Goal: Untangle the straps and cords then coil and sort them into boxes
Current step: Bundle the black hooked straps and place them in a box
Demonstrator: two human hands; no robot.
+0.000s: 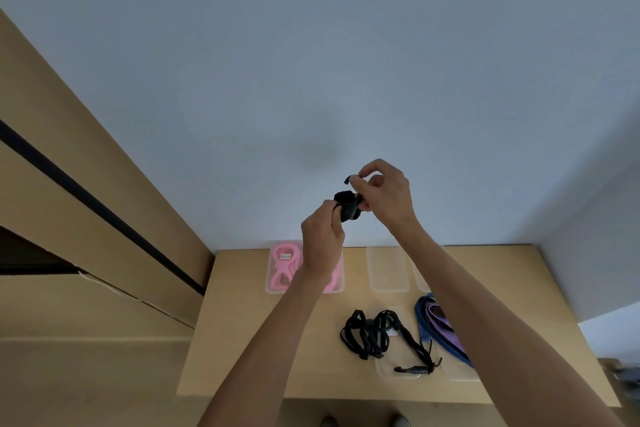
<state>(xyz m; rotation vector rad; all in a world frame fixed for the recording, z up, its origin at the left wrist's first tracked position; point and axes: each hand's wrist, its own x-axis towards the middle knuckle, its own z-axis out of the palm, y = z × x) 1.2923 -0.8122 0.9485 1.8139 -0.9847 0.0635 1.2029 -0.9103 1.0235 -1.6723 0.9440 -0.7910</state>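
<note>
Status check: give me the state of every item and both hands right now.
Black strap: coiled, held in the air.
Left hand: grips the coil.
Right hand: pinches the strap's end.
Pink cord: coiled in its box.
Black cords: tangled on the table.
Blue and purple straps: loose.

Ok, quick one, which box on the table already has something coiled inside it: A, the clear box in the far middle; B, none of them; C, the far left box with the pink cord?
C: the pink cord lies coiled inside the far left box, while the clear middle box looks empty.

both hands gripping black strap, raised above table
</note>
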